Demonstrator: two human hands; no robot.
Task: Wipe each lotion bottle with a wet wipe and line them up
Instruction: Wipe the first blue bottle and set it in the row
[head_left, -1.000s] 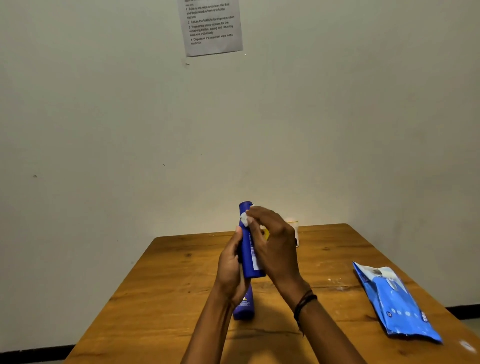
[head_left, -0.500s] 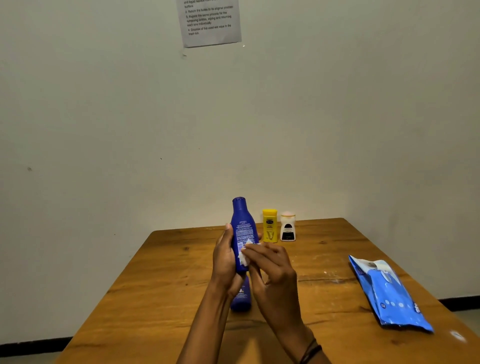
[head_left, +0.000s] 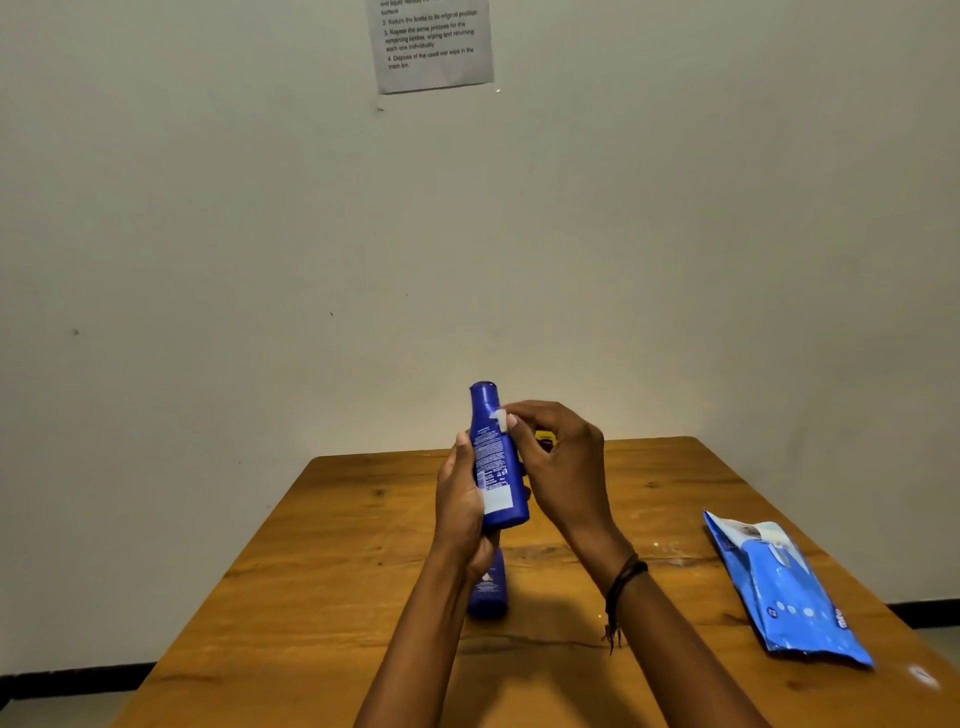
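My left hand (head_left: 462, 506) grips a tall blue lotion bottle (head_left: 493, 462) upright above the wooden table (head_left: 322, 571), its printed back label facing me. My right hand (head_left: 563, 467) pinches a small white wet wipe (head_left: 501, 419) against the bottle's neck. A second blue bottle (head_left: 488, 590) shows on the table below my left hand, half hidden by it. Behind my right hand only a corner of a yellow bottle (head_left: 544, 437) shows.
A blue pack of wet wipes (head_left: 784, 587) lies flat on the right side of the table. A printed instruction sheet (head_left: 431, 44) is taped to the pale wall behind. The table's far edge meets the wall.
My right hand has slid the wipe up from the middle of the bottle to its neck. It now covers the yellow and white bottles at the back.
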